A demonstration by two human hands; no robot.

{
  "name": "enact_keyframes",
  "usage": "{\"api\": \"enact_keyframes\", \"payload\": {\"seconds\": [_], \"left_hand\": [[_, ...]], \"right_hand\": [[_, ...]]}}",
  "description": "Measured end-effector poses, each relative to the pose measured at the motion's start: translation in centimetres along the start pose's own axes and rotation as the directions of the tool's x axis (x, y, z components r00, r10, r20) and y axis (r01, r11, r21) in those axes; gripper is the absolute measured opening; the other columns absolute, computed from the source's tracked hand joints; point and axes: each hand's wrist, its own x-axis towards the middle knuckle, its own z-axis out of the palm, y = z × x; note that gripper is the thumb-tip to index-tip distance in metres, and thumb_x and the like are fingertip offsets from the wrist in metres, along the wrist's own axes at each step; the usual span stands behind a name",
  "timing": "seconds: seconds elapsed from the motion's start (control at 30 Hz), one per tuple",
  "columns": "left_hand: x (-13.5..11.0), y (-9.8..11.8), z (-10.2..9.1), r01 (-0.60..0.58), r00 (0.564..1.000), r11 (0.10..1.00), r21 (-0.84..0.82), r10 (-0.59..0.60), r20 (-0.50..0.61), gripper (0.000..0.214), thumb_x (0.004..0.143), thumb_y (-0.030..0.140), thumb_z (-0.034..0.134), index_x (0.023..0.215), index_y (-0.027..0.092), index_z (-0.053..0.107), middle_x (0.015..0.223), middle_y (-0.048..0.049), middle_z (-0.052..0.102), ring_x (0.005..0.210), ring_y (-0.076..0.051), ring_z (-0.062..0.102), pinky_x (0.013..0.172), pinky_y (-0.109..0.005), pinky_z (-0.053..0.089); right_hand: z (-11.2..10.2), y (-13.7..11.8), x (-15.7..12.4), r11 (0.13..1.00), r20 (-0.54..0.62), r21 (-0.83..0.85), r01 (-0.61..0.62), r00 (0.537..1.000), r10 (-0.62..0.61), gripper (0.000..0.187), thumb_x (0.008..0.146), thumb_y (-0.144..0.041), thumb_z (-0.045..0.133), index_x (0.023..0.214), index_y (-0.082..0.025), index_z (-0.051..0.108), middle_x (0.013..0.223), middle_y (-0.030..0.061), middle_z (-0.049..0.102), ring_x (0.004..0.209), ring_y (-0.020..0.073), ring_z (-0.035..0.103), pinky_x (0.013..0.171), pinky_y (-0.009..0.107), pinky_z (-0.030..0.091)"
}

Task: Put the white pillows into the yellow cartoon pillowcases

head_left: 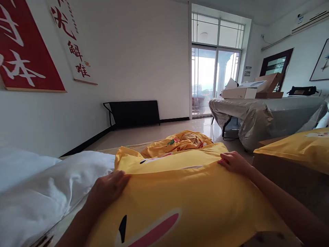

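A yellow pillowcase [200, 195] printed with a white-and-pink rabbit ear and a black eye spreads across the foreground. My left hand [109, 188] is closed on its far left corner, fingers curled over the edge. At the far right of the same edge, my right hand [235, 163] pinches the fabric. The edge between them is stretched fairly straight. How full the case is, I cannot tell. Just beyond lies a second yellow pillowcase [177, 163] with a similar print, partly covered. Crumpled yellow fabric [180, 142] is heaped behind that.
White pillows [64, 185] lie to the left. On the right, another yellow pillow [298, 149] rests on a cardboard box [288, 181]. Farther back stand a plastic-covered table [277, 113] bearing an open carton [239, 93] and a black folded panel [135, 113] against the wall.
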Motion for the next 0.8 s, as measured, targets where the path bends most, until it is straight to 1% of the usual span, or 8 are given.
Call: {"api": "enact_keyframes", "payload": {"seconds": [0.07, 0.17, 0.27, 0.37, 0.5, 0.6, 0.7, 0.8], "left_hand": [[-0.8, -0.7, 2.6, -0.021, 0.978, 0.998, -0.060, 0.033, 0.206, 0.039, 0.084, 0.049, 0.040, 0.057, 0.021, 0.045, 0.053, 0.0016, 0.049, 0.051, -0.013, 0.046, 0.055, -0.026, 0.031], [-2.3, -1.4, 6.2, 0.070, 0.901, 0.973, -0.220, 0.034, 0.433, 0.043, 0.089, 0.050, 0.035, 0.062, 0.021, 0.049, 0.058, 0.0009, 0.056, 0.057, -0.015, 0.053, 0.058, -0.025, 0.035], [-3.6, -1.5, 8.3, 0.146, 0.881, 0.944, -0.297, 0.013, 0.473, 0.042, 0.091, 0.050, 0.034, 0.068, 0.020, 0.053, 0.067, -0.0007, 0.062, 0.066, -0.018, 0.058, 0.063, -0.025, 0.039], [-4.3, -1.2, 8.6, 0.196, 0.890, 0.926, -0.324, -0.029, 0.455, 0.040, 0.090, 0.050, 0.034, 0.073, 0.020, 0.055, 0.069, -0.0008, 0.063, 0.069, -0.019, 0.060, 0.065, -0.026, 0.041], [-4.5, -1.6, 6.9, 0.256, 0.889, 0.901, -0.350, -0.077, 0.451, 0.040, 0.085, 0.054, 0.042, 0.081, 0.020, 0.062, 0.076, -0.0015, 0.067, 0.077, -0.023, 0.062, 0.069, -0.027, 0.045], [-4.7, -2.8, 5.3, 0.298, 0.850, 0.867, -0.399, -0.051, 0.524, 0.039, 0.085, 0.054, 0.042, 0.083, 0.021, 0.061, 0.079, -0.0008, 0.064, 0.076, -0.021, 0.059, 0.069, -0.027, 0.045], [-5.1, -4.0, 4.7, 0.341, 0.834, 0.835, -0.431, -0.058, 0.549, 0.040, 0.085, 0.056, 0.041, 0.075, 0.020, 0.053, 0.068, 0.0024, 0.053, 0.064, -0.016, 0.050, 0.059, -0.024, 0.042], [-5.4, -4.6, 4.9, 0.323, 0.852, 0.838, -0.439, -0.056, 0.520, 0.041, 0.084, 0.058, 0.041, 0.068, 0.020, 0.046, 0.064, 0.0039, 0.043, 0.060, -0.013, 0.042, 0.056, -0.023, 0.038]], "right_hand": [[2.1, 0.0, -0.1, 1.000, 0.120, 0.011, -0.014, 0.993, 0.013, 0.049, 0.094, -0.051, 0.031, 0.069, -0.020, 0.058, 0.067, 0.0059, 0.065, 0.061, 0.0171, 0.056, 0.059, 0.027, 0.029], [5.5, -0.7, -0.4, 0.997, 0.233, 0.054, -0.063, 0.971, 0.049, 0.053, 0.096, -0.050, 0.024, 0.074, -0.021, 0.063, 0.074, 0.0055, 0.068, 0.068, 0.0175, 0.060, 0.063, 0.027, 0.033], [8.2, -1.5, -0.8, 0.994, 0.269, 0.065, -0.092, 0.960, 0.072, 0.051, 0.097, -0.048, 0.024, 0.079, -0.021, 0.064, 0.076, 0.0047, 0.069, 0.072, 0.0175, 0.062, 0.066, 0.027, 0.035], [9.4, -1.6, -1.2, 0.996, 0.268, 0.046, -0.079, 0.961, 0.064, 0.050, 0.098, -0.046, 0.024, 0.080, -0.020, 0.063, 0.075, 0.0045, 0.068, 0.072, 0.0177, 0.062, 0.067, 0.027, 0.036], [8.7, -1.2, -1.3, 0.999, 0.281, -0.015, -0.051, 0.958, 0.053, 0.047, 0.099, -0.042, 0.023, 0.085, -0.021, 0.063, 0.080, 0.0045, 0.068, 0.075, 0.0179, 0.062, 0.068, 0.027, 0.037], [6.8, -1.9, -0.3, 0.986, 0.241, -0.138, -0.093, 0.963, 0.125, 0.041, 0.098, -0.033, 0.029, 0.084, -0.019, 0.065, 0.085, 0.0087, 0.067, 0.085, 0.0215, 0.062, 0.078, 0.033, 0.038], [4.5, -5.2, 1.7, 0.962, 0.110, -0.184, -0.203, 0.968, 0.225, 0.032, 0.094, -0.025, 0.036, 0.086, -0.016, 0.066, 0.096, 0.0143, 0.066, 0.095, 0.0259, 0.059, 0.086, 0.040, 0.038], [3.2, -10.9, 4.0, 0.994, 0.062, -0.001, -0.110, 0.992, 0.109, 0.034, 0.096, -0.034, 0.036, 0.114, -0.019, 0.060, 0.120, 0.0122, 0.061, 0.109, 0.0248, 0.056, 0.093, 0.040, 0.038]]}}
